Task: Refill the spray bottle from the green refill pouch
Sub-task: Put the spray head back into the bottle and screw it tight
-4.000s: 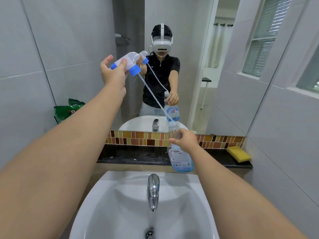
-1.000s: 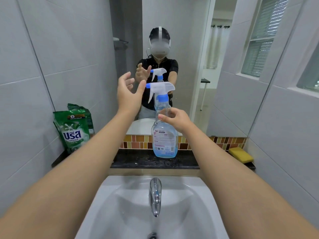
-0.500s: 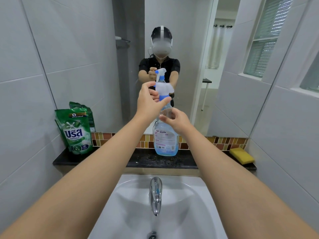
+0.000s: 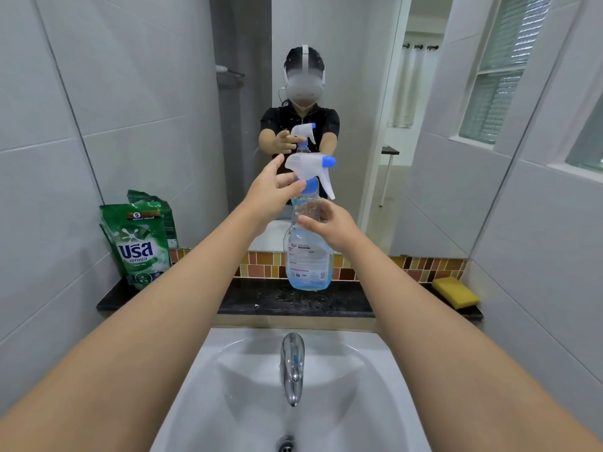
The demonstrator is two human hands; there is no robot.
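Our left hand's fingers [image 4: 283, 181] pinch the blue collar under the trigger head of the spray bottle [image 4: 308, 252], and our right hand [image 4: 329, 225] wraps its clear neck. The bottle stands upright at the middle of the dark ledge [image 4: 261, 300], between the white basin [image 4: 375, 380] and the mirror [image 4: 365, 76]. The green refill pouch [image 4: 137, 246] leans in the ledge's left corner against grey wall tiles; a yellow sponge [image 4: 455, 291] lies at the right end.
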